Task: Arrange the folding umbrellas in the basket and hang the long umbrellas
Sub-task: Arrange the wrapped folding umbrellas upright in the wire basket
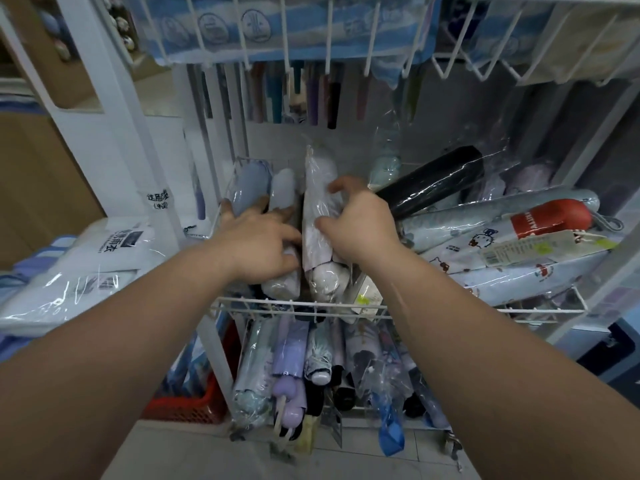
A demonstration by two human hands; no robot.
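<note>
Head view showed a stack of white raincoat packs in clear plastic (86,268) at the far left, with a red plastic crate (194,407) on the floor below it. Next came the white wire basket (301,303) of the middle shelf. At its left end lay a pale blue folding umbrella in clear wrap (249,188), with a whitish folding umbrella (282,199) touching it on the right. The left grip (256,244) lay on these two with its fingers spread and nearly straight, pressing on them rather than clasping either.

Just beside them, a lilac folding umbrella in a clear plastic sleeve (318,188) lay lengthwise in the basket, its handle end toward the front rim. The right grip (356,226) was closed on it, thumb and curled fingers pinching the sleeve from the right side.

Farther right, a black folding umbrella in clear wrap (433,183) lay tilted across the pile, near the right grip. Beyond it were pale blue cat-print folding umbrellas (485,258) and a red-ended folding umbrella (550,216).

Long umbrellas (304,95) hung at the back under the upper wire shelf (450,67). A lower wire basket (429,407) held more wrapped folding umbrellas.
</note>
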